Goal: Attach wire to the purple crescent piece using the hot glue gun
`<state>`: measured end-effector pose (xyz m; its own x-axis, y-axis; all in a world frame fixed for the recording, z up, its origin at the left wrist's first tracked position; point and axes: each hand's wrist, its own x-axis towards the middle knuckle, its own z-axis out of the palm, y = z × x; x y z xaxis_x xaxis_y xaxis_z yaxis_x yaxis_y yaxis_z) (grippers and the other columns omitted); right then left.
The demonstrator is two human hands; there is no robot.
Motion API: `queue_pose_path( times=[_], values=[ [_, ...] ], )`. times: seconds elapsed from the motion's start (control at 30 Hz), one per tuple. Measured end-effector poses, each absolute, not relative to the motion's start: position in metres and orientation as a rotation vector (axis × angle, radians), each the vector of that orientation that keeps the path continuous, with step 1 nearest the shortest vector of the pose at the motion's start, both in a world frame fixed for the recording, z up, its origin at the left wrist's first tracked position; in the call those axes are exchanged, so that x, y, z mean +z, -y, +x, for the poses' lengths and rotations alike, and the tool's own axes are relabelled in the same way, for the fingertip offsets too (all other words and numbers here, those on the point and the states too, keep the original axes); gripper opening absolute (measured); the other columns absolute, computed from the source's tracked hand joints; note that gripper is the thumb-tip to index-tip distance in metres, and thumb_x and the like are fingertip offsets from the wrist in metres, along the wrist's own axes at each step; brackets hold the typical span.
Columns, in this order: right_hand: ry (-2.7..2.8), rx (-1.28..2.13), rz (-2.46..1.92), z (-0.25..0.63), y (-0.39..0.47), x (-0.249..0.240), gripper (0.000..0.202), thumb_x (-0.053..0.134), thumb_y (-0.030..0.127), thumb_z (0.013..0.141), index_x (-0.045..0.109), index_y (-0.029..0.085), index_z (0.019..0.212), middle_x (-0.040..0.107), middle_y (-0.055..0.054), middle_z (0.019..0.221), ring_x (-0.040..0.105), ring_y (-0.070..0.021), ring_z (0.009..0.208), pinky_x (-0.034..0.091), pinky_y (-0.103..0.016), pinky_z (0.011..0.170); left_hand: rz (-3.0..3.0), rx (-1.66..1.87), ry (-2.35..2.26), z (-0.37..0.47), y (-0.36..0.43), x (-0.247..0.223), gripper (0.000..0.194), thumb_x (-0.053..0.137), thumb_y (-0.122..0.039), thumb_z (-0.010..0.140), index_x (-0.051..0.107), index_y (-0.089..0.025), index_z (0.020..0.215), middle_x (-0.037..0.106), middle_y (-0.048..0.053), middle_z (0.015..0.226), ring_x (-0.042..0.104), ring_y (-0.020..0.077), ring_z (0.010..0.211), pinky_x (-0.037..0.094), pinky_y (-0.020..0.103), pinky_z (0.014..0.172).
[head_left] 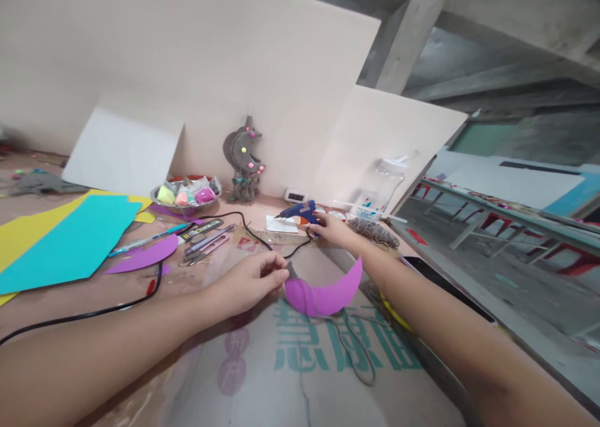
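– Cardboard [347, 399] nearest, six o'clock, green print, both forearms [154, 317] reaching over it. Clock centred where?

– On the purple crescent [323, 299]. Left hand [255, 281] at its nine o'clock, thumb and fingertips pinched together on the left tip. Rest of the blade juts clear of the fingers, toward three.

– Yarn?

– Grey yarn [292, 271] on that tip, just beside the thumb. Loose strand [359, 366] trails at five o'clock.

– Right hand?

– Right hand [334, 230] at twelve, beyond the crescent, against the glue gun [300, 210]. Fingers part-curled at the handle; cannot tell how closed.

– Farther out?

– Yarn ball [374, 232], one o'clock, near the right wrist. Bowl [185, 209], ten. Grey moon [234, 150], eleven, upright.
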<state>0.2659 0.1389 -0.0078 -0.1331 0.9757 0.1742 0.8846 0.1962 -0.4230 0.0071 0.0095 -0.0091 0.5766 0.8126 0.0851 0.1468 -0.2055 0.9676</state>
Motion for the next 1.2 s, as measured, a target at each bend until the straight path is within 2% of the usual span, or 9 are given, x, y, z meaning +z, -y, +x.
queue_pose_path(
  times=[0.1, 0.3, 0.47, 0.53, 0.6, 0.77, 0.93, 1.1, 1.2],
  values=[
    [2.070, 0.314, -1.706, 0.266, -0.131, -0.006, 0.053, 0.060, 0.042, 0.080, 0.053, 0.013, 0.123, 0.062, -0.013, 0.119, 0.061, -0.0242, 0.102, 0.045, -0.031, 0.086, 1.702, 0.746, -0.815, 0.007, -0.009, -0.008, 0.014, 0.049, -0.029, 0.081, 0.046, -0.017, 0.075, 0.045, -0.006, 0.060, 0.041, 0.0084, 0.053, 0.030, 0.021, 0.051],
    [1.991, 0.289, -1.687, 0.267, -0.118, 0.003, 0.039, 0.063, 0.032, 0.076, 0.061, 0.013, 0.109, 0.068, -0.011, 0.105, 0.063, -0.0214, 0.089, 0.046, -0.030, 0.080, 1.712, 0.752, -0.809, 0.007, -0.009, -0.008, 0.014, 0.048, -0.030, 0.082, 0.047, -0.017, 0.076, 0.046, -0.006, 0.060, 0.041, 0.0087, 0.054, 0.031, 0.021, 0.052],
    [1.849, 0.183, -1.539, 0.270, -0.074, 0.033, 0.027, 0.047, 0.036, 0.086, 0.062, 0.015, 0.093, 0.067, -0.008, 0.096, 0.060, -0.0193, 0.092, 0.043, -0.030, 0.083, 1.700, 0.771, -0.869, 0.006, -0.011, -0.010, 0.014, 0.049, -0.030, 0.082, 0.048, -0.017, 0.077, 0.046, -0.006, 0.059, 0.042, 0.0088, 0.053, 0.031, 0.020, 0.050],
    [1.763, 0.119, -1.496, 0.267, -0.045, 0.046, 0.031, 0.040, 0.042, 0.089, 0.058, 0.016, 0.089, 0.065, -0.005, 0.088, 0.058, -0.0176, 0.083, 0.043, -0.029, 0.077, 1.686, 0.792, -0.928, 0.005, -0.013, -0.011, 0.015, 0.050, -0.032, 0.081, 0.047, -0.018, 0.075, 0.046, -0.006, 0.058, 0.042, 0.0089, 0.051, 0.031, 0.020, 0.048],
    [1.724, 0.107, -1.413, 0.258, -0.016, 0.053, 0.025, 0.045, 0.042, 0.087, 0.054, 0.019, 0.082, 0.059, -0.001, 0.074, 0.054, -0.0143, 0.069, 0.042, -0.026, 0.067, 1.663, 0.825, -0.969, 0.005, -0.014, -0.011, 0.017, 0.051, -0.033, 0.080, 0.046, -0.018, 0.073, 0.046, -0.006, 0.057, 0.041, 0.0089, 0.049, 0.029, 0.020, 0.046],
    [2.022, 0.617, -1.386, 0.222, 0.038, 0.037, 0.018, 0.056, 0.038, 0.083, 0.053, 0.022, 0.090, 0.058, 0.001, 0.077, 0.051, -0.0113, 0.062, 0.041, -0.023, 0.056, 1.749, 0.895, -0.967, 0.004, -0.013, -0.008, 0.017, 0.053, -0.032, 0.079, 0.050, -0.018, 0.071, 0.047, -0.006, 0.056, 0.043, 0.0095, 0.051, 0.031, 0.020, 0.047],
    [1.943, 1.118, -1.536, 0.208, 0.047, 0.013, 0.027, 0.057, 0.039, 0.082, 0.045, 0.024, 0.101, 0.052, 0.006, 0.060, 0.047, -0.0081, 0.044, 0.035, -0.018, 0.039, 1.786, 0.893, -1.010, 0.003, -0.010, -0.006, 0.016, 0.052, -0.032, 0.080, 0.051, -0.017, 0.075, 0.048, -0.005, 0.059, 0.044, 0.0096, 0.053, 0.033, 0.021, 0.050],
    [1.620, 1.557, -1.305, 0.204, 0.045, 0.006, 0.038, 0.062, 0.042, 0.077, 0.035, 0.025, 0.097, 0.061, -0.003, 0.103, 0.051, -0.0033, 0.039, 0.034, -0.015, 0.031, 1.753, 0.905, -0.980, 0.004, -0.008, -0.004, 0.013, 0.052, -0.031, 0.081, 0.049, -0.018, 0.077, 0.046, -0.007, 0.056, 0.042, 0.0090, 0.048, 0.032, 0.021, 0.048],
    [1.608, 1.659, -1.271, 0.201, 0.047, 0.007, 0.040, 0.062, 0.043, 0.077, 0.034, 0.024, 0.097, 0.065, 0.000, 0.091, 0.043, -0.0018, 0.032, 0.027, -0.014, 0.028, 1.777, 0.908, -0.977, 0.004, -0.008, -0.004, 0.012, 0.052, -0.029, 0.080, 0.050, -0.018, 0.077, 0.046, -0.006, 0.057, 0.043, 0.0093, 0.051, 0.032, 0.021, 0.050]
  ],
)
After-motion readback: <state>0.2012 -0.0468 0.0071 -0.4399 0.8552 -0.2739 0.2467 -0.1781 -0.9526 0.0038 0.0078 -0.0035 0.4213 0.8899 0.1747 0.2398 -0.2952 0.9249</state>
